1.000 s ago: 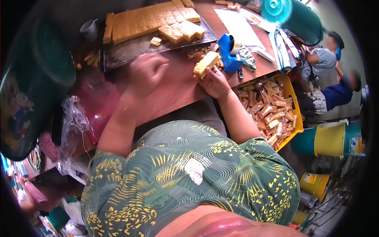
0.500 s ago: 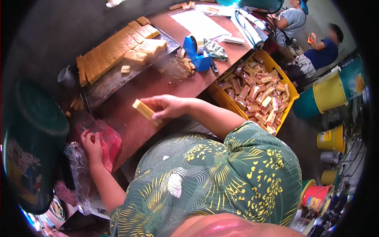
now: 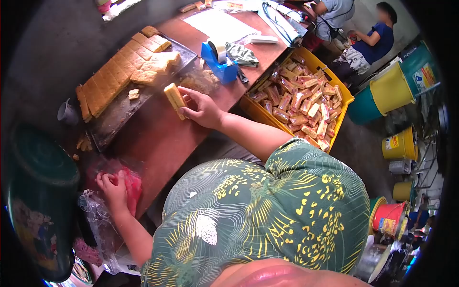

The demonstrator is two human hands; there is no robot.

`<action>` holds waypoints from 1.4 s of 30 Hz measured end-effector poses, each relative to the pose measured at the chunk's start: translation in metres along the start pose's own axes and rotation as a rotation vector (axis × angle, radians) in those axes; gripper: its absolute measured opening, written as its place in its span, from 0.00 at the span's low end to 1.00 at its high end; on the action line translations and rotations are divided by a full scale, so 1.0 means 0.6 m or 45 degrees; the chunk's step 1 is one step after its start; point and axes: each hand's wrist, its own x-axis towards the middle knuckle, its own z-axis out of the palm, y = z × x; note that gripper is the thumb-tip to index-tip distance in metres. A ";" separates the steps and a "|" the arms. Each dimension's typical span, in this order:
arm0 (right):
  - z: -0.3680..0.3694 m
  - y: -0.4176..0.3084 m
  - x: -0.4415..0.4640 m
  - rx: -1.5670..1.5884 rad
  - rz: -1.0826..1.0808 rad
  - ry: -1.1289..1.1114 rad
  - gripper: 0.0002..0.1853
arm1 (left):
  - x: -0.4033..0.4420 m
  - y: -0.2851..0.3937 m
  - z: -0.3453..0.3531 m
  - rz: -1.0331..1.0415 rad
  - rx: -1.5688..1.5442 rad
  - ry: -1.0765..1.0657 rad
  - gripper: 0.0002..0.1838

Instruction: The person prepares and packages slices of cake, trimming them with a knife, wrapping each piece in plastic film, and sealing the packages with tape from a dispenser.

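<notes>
My right hand [image 3: 203,109] grips a pale yellow bar [image 3: 175,100] between thumb and fingers, above the brown table [image 3: 160,138]. On the left, my left hand [image 3: 114,189] has its fingers curled onto a pile of pink and clear plastic [image 3: 131,184] at the table edge. Rows of cut golden slabs [image 3: 112,71] lie on a dark tray [image 3: 117,112], with a small broken piece [image 3: 134,93] beside them. Behind my right hand is a blue tape dispenser [image 3: 224,69] next to crumbs [image 3: 198,80].
A yellow crate [image 3: 346,103] of wrapped bars [image 3: 306,103] stands at the right of the table. White paper [image 3: 217,26] and a folded cloth [image 3: 242,53] lie at the back. A green bin [image 3: 43,158] and a cup [image 3: 68,114] are left. Two people are at the upper right.
My right hand has carried the bar leftward from beside the tape dispenser, then slightly back up. My left hand has moved down-left onto the pink plastic. The view has shifted and turned.
</notes>
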 end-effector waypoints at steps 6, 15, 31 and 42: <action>-0.003 0.004 -0.001 -0.098 -0.039 -0.046 0.40 | 0.017 -0.054 0.009 0.124 -0.166 -0.025 0.18; 0.002 -0.003 -0.008 -0.059 -0.046 -0.021 0.39 | 0.040 -0.040 -0.009 -0.086 -0.273 -0.169 0.22; -0.002 -0.003 -0.007 -0.176 -0.044 -0.083 0.38 | 0.000 0.031 -0.050 0.273 0.163 -0.059 0.16; 0.000 0.002 -0.008 -0.083 0.019 -0.063 0.40 | -0.009 -0.020 -0.033 0.279 -0.030 -0.086 0.12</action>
